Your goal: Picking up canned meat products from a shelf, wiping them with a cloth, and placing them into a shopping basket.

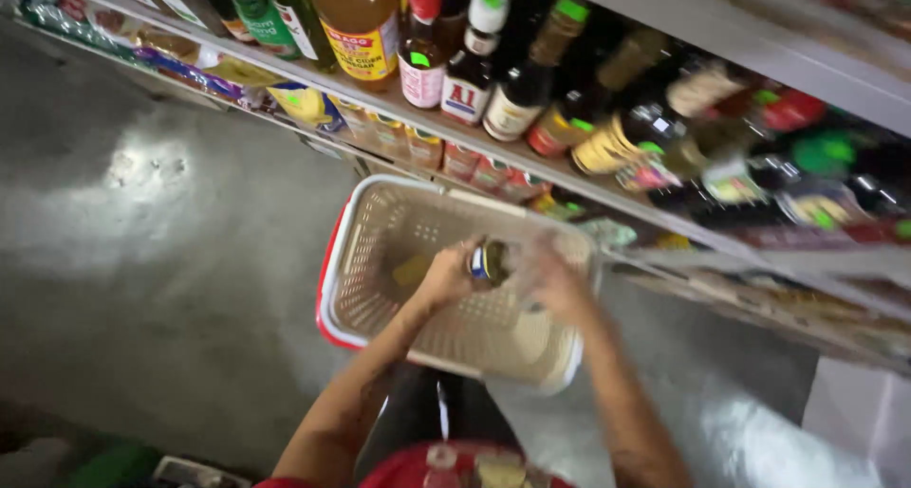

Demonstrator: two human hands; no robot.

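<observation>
A small jar point(490, 261) with a dark lid is held over the cream shopping basket point(361, 289), gripped by the closed left hand point(446, 275); the right hand point(560, 284) is blurred, so its grip cannot be told. The jar is judged rigid, probably glass, breakable and smooth; it is best taken round its body.

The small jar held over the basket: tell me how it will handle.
The small jar, gripped by the left hand, looks rigid and probably glass, so likely fragile. Round sides suggest it would roll if laid in the basket.
</observation>
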